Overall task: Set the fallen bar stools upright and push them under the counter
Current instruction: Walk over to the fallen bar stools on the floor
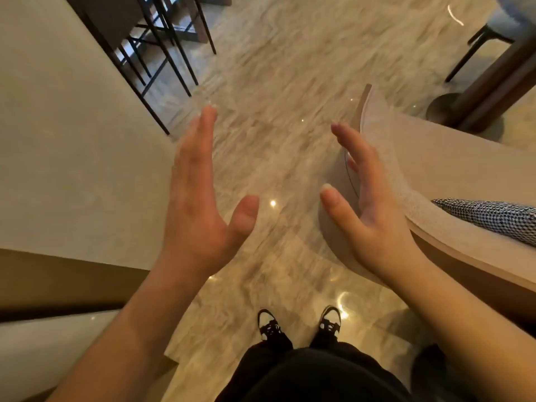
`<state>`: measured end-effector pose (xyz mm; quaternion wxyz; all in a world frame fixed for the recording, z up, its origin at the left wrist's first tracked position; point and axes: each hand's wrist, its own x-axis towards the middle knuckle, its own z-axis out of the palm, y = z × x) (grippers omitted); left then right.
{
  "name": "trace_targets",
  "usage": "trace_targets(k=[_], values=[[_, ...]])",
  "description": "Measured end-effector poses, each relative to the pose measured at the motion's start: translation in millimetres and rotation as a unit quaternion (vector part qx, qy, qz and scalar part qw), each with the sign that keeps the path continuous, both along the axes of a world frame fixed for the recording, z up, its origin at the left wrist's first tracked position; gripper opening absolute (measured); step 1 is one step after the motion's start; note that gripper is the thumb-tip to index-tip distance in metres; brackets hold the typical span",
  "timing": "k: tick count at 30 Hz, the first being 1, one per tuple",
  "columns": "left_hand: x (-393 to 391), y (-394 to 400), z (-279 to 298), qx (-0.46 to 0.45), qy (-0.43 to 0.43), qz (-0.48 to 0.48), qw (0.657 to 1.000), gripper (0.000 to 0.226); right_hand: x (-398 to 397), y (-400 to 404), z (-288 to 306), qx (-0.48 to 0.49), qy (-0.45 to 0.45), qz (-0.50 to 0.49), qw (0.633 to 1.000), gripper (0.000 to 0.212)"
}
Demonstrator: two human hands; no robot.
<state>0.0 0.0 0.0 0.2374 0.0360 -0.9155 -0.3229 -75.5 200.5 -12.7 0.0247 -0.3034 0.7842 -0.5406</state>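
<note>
Black metal legs of bar stools (162, 50) stand upright at the top left, beside the pale counter (66, 134); their seats are out of sight. My left hand (200, 198) is held out flat over the marble floor, fingers straight, holding nothing, near the counter's corner. My right hand (362, 204) is also spread with straight fingers and empty, in front of a beige sofa. The two palms face each other about a hand's width apart. No fallen stool shows in the head view.
A curved beige sofa (452, 169) with a patterned cushion (493, 219) fills the right side. A dark round table base (446, 108) and a chair leg (470, 53) stand at the top right. Glossy marble floor (278, 68) runs ahead between counter and sofa. My feet are at the bottom.
</note>
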Motion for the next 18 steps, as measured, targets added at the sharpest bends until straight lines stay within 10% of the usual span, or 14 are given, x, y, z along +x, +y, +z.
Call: trace_targets(k=[18], values=[[-153, -55, -11, 0.009, -0.018, -0.036, 0.999, 0.089, -138, -47, -16, -0.062, -0.040, -0.048, 0.996, 0.076]])
